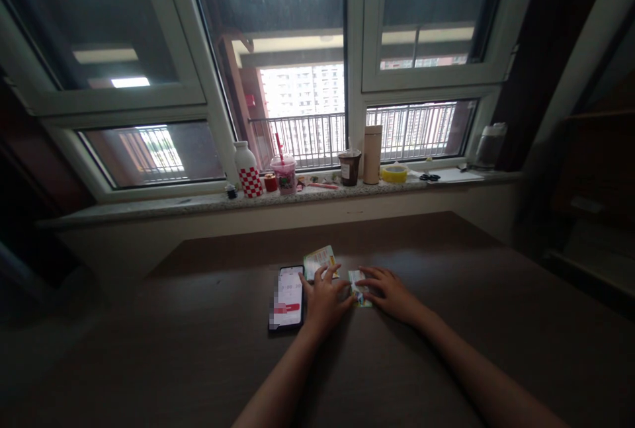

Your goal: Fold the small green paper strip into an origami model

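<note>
A small printed packet or card (pixel 355 278), pale with green and blue marks, lies on the brown table between my two hands. My left hand (pixel 325 301) is at its left edge, fingers spread, with the thumb and index finger touching or very near it. From the right, my right hand (pixel 391 292) reaches over the same piece, fingers stretched out and their tips resting on its right side. Just beyond my left hand lies a second printed piece (pixel 317 258), green, white and yellow, partly covered by the fingers. A phone (pixel 290 292) with its screen lit lies left of that hand.
Along the stone windowsill (pixel 208 205) stand a red-checked white bottle (pixel 249 173), a pink drink cup (pixel 283 175), a dark drink cup (pixel 350 169), a beige flask (pixel 372 155), yellow tape (pixel 394 174) and black scissors (pixel 429 178). The table's (pixel 198 348) far edge is near the sill.
</note>
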The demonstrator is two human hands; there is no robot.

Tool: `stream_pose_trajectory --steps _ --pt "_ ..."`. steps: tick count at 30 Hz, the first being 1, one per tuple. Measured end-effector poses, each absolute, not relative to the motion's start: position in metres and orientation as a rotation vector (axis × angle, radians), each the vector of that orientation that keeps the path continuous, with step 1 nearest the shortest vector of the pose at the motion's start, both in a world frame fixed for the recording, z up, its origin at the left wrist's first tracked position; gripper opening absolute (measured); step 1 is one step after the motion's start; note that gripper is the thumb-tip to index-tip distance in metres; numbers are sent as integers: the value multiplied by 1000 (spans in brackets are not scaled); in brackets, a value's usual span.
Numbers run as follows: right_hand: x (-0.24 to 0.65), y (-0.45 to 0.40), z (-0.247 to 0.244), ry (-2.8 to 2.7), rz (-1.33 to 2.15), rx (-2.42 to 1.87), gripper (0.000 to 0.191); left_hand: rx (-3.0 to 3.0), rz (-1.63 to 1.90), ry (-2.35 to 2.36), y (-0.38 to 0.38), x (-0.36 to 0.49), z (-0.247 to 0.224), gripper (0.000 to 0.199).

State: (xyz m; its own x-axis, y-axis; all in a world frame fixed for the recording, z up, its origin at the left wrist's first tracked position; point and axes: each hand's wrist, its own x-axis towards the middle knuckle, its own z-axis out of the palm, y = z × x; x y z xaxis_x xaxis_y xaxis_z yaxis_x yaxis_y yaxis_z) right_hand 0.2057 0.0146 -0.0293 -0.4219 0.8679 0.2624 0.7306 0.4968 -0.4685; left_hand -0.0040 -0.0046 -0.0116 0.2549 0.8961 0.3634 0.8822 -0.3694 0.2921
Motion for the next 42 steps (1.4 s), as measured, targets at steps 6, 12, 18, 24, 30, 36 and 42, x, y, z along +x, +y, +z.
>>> stream_pose_trajectory --steps 6,12,18,24,30,36,42 --pt "206 16 -31 -2165 421 -1274 32 2491 683 1771 -2 -5 -14 26" --pt "209 23 -36 -1972 479 -1257 25 2525 650 1786 -1 -3 -13 27" --pt "210 22 -34 -1950 513 -1269 25 2494 561 1845 1 -5 -16 39" --pt "210 23 -34 -1957 469 -1354 25 2469 436 1877 1 -4 -13 44" --pt "205 26 -30 -1948 335 -1528 24 2467 420 1875 1 -4 -13 44" --pt "201 24 -26 -1970 220 -1649 27 2443 409 1897 2 -3 -13 43" --pt "199 21 -26 -1977 122 -1713 28 2439 392 1906 1 -3 -11 43"
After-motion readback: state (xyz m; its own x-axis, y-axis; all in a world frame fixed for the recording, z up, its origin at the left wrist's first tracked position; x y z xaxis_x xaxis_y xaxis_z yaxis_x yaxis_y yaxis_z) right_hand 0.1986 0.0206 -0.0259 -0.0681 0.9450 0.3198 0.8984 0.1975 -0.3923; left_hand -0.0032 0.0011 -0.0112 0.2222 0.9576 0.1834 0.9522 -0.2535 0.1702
